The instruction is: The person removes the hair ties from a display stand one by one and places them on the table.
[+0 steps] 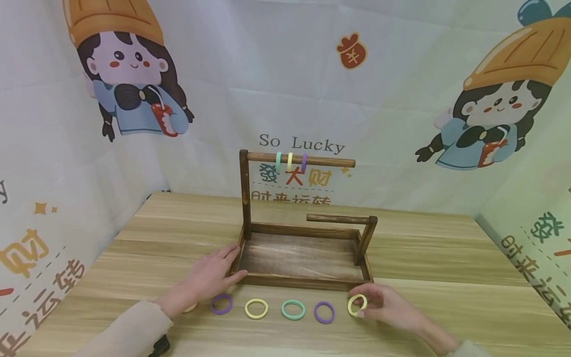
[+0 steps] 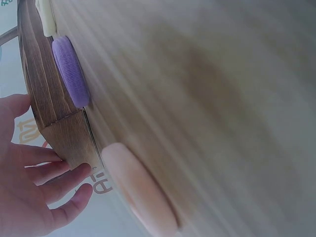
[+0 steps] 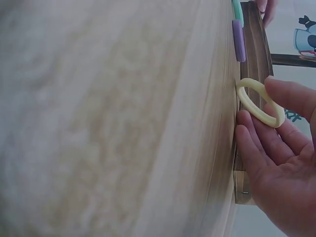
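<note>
My right hand [image 1: 390, 308] pinches a pale yellow ring [image 1: 357, 305] between thumb and fingers, beside the tray's front right corner. In the right wrist view this yellow ring [image 3: 261, 101] is tilted up from the table. My left hand [image 1: 209, 273] rests against the left end of the dark wooden tray stand [image 1: 303, 281], its fingers loosely extended. A row on the table in front holds a purple ring [image 1: 221, 304], a yellow ring [image 1: 256, 308], a green ring [image 1: 293, 310] and another purple ring [image 1: 324, 312]. A peach ring [image 2: 138, 190] lies near my left hand, mostly hidden in the head view.
The stand's tall left post carries a long upper bar [image 1: 334, 161] with green, yellow and purple rings hung on it. A shorter lower bar [image 1: 339, 218] points left from the right post. A printed cloth [image 1: 267, 74] hangs behind the wooden table [image 1: 424, 258].
</note>
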The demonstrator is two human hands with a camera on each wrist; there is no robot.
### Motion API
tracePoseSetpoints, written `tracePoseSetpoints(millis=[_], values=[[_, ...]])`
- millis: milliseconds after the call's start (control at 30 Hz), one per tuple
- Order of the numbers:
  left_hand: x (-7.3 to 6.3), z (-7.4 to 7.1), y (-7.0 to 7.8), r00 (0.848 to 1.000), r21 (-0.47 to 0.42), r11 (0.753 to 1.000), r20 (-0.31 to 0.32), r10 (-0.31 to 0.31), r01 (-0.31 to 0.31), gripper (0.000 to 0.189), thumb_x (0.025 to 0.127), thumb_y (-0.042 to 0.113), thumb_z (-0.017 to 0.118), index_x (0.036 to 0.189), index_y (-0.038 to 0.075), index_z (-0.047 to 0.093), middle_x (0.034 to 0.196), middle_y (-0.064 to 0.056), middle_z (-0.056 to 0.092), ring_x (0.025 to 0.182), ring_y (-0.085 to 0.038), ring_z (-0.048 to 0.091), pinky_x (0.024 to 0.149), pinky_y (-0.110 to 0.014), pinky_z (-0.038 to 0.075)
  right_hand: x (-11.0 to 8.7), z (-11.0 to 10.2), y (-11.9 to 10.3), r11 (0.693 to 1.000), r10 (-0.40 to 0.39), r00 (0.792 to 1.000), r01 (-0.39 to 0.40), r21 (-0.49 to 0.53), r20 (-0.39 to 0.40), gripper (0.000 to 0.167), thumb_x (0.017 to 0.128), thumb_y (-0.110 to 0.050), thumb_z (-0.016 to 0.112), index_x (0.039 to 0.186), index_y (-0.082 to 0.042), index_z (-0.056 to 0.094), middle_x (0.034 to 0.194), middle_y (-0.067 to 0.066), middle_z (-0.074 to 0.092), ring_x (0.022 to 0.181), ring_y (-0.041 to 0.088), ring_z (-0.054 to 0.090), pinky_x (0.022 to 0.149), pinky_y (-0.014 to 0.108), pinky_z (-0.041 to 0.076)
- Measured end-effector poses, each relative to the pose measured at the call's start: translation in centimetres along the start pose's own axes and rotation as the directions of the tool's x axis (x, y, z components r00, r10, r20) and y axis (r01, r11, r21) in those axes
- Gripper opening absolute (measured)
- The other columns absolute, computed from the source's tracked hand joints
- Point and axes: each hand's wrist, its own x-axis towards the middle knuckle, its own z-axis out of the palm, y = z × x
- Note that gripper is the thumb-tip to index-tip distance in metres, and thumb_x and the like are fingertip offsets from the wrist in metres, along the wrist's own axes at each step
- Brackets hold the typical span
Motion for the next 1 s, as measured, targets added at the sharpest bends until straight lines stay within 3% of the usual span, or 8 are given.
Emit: tracePoseSetpoints(millis=[267,533,733,1000], values=[[-0.1,-0.1,0.1,1.000,-0.007,1.000,0.004,-0.008,0.008,0.063,0.087,0.043,0.050,0.125,-0.006,0.043,0.129,-0.021,0.040,0.110,-0.040,0.043,0.083,-0.053,0.038,-0.1,-0.1,0.0,0.998,0.018,0.999,-0.020,-0.054,-0.031,0.036,0.082,-0.004,0.060,0.113,0.012,0.049,0.109,0.024,0.054,0.102,0.026,0.052,0.086,0.026,0.041],[-0.1,-0.1,0.1,1.000,-0.006,1.000,0.001,-0.002,0.002,0.063,0.087,0.042,0.051,0.125,-0.007,0.043,0.128,-0.021,0.041,0.109,-0.040,0.044,0.082,-0.054,0.039,-0.2,-0.4,-0.3,0.999,-0.014,0.998,0.011,-0.047,-0.064,0.036,0.082,-0.002,0.059,0.113,0.013,0.049,0.107,0.026,0.054,0.099,0.028,0.054,0.084,0.028,0.044],[-0.1,-0.2,0.1,1.000,-0.013,1.000,0.004,-0.008,0.008,0.063,0.087,0.042,0.051,0.125,-0.007,0.043,0.128,-0.021,0.041,0.110,-0.040,0.044,0.082,-0.053,0.039,0.3,-1.6,-1.3,0.999,0.046,0.987,-0.049,-0.016,-0.155,0.039,0.083,-0.007,0.060,0.115,0.010,0.048,0.109,0.025,0.053,0.099,0.025,0.054,0.082,0.026,0.045],[-0.1,-0.1,0.1,1.000,-0.014,1.000,0.003,-0.009,0.009,0.063,0.087,0.043,0.051,0.125,-0.007,0.043,0.128,-0.021,0.041,0.110,-0.039,0.043,0.082,-0.053,0.039,2.2,-3.5,-3.6,0.999,0.013,0.964,-0.021,-0.029,-0.266,0.035,0.085,-0.006,0.057,0.115,0.011,0.048,0.112,0.027,0.051,0.098,0.019,0.055,0.078,0.027,0.046]])
